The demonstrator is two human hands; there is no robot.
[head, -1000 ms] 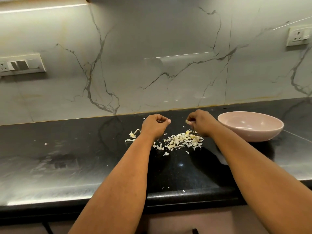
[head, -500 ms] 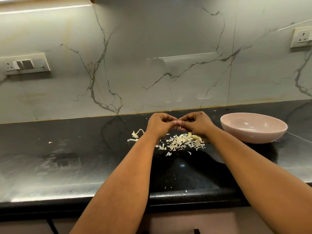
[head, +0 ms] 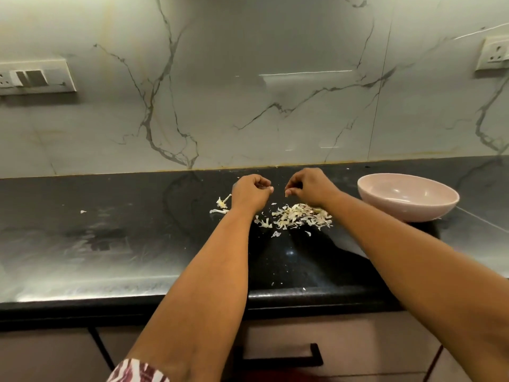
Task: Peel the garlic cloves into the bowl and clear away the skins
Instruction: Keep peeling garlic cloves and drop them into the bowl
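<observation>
Your left hand [head: 249, 195] and right hand [head: 309, 188] hover apart above the counter [head: 124, 244], both with fingers curled; whether either pinches a clove or skin, can't tell, too small. Skins pile [head: 297, 217] lies just below your right hand. A few scraps [head: 221, 205] sit left of your left hand. Pink bowl [head: 407, 198] stands right of your right hand.

A black stone counter [head: 110, 244] spans the view under a veined marble backsplash [head: 248, 106]. A switch plate [head: 33, 77] sits at nine o'clock, a wall socket [head: 494, 53] at two o'clock, a black drawer handle [head: 278, 361] at six.
</observation>
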